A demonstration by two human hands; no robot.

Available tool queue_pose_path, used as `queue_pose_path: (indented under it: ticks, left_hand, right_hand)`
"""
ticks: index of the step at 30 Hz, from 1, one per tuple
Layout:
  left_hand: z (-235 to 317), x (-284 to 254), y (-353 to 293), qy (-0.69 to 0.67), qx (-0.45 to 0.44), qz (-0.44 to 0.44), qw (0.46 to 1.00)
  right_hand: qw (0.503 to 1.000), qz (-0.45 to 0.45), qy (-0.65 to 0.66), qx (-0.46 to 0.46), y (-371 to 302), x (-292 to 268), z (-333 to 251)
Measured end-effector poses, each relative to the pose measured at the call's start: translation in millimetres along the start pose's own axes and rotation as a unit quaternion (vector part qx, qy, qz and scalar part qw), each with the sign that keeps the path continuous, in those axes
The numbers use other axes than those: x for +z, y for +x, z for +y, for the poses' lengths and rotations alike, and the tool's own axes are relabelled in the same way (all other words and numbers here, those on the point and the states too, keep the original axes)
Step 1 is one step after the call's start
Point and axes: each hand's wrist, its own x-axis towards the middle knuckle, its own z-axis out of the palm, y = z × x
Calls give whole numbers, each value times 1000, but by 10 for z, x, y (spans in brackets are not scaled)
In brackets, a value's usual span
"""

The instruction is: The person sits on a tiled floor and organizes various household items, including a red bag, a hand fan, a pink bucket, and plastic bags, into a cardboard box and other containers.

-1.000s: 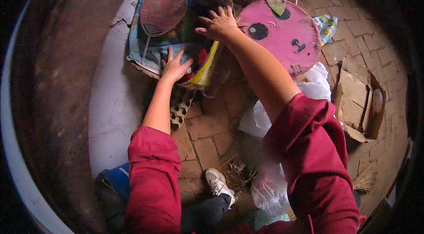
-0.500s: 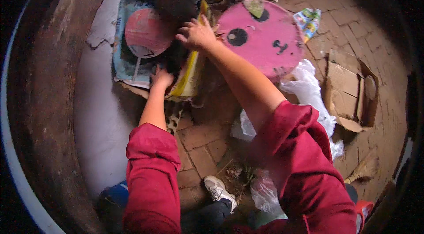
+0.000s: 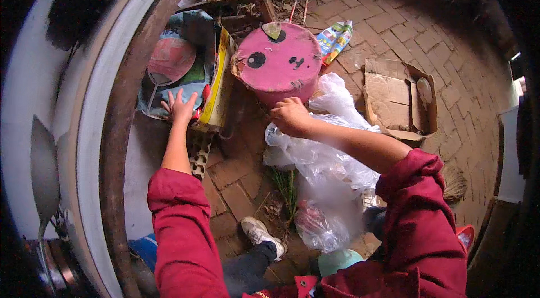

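My left hand point(image 3: 181, 105) is spread open over the near part of a yellow-sided cardboard box point(image 3: 216, 87). Inside the box are a blue printed sack point(image 3: 194, 28), a round pink hand fan point(image 3: 170, 61) with a pale handle, and something red beside my fingers. My right hand point(image 3: 291, 117) has its fingers curled at the near side of a round pink stool point(image 3: 275, 76) with an animal face on top. Right below that hand lies a crumpled white plastic bag point(image 3: 332, 152). Whatever is between the right fingers, if anything, is hidden.
An open cardboard tray point(image 3: 388, 95) and a colourful packet point(image 3: 336, 42) lie on the brick floor. An egg tray point(image 3: 199, 154) sits below the box. A wooden beam point(image 3: 121, 129) runs along the left, and a straw broom head point(image 3: 454, 183) is at the right.
My right hand has left the box's yellow edge and moved to the pink stool's near side, above the plastic bag. My left hand stays over the box, its fingers now spread. The view has shifted.
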Motion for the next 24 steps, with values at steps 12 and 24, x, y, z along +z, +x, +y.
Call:
queue_pose_path:
  ticks: [12, 24]
  left_hand:
    - [813, 271, -1189, -189, 263, 151, 934]
    - [1462, 1284, -601, -552, -247, -289, 742]
  right_hand:
    - [835, 64, 290, 463, -182, 78, 1648]
    - [740, 99, 487, 454, 303, -43, 2015]
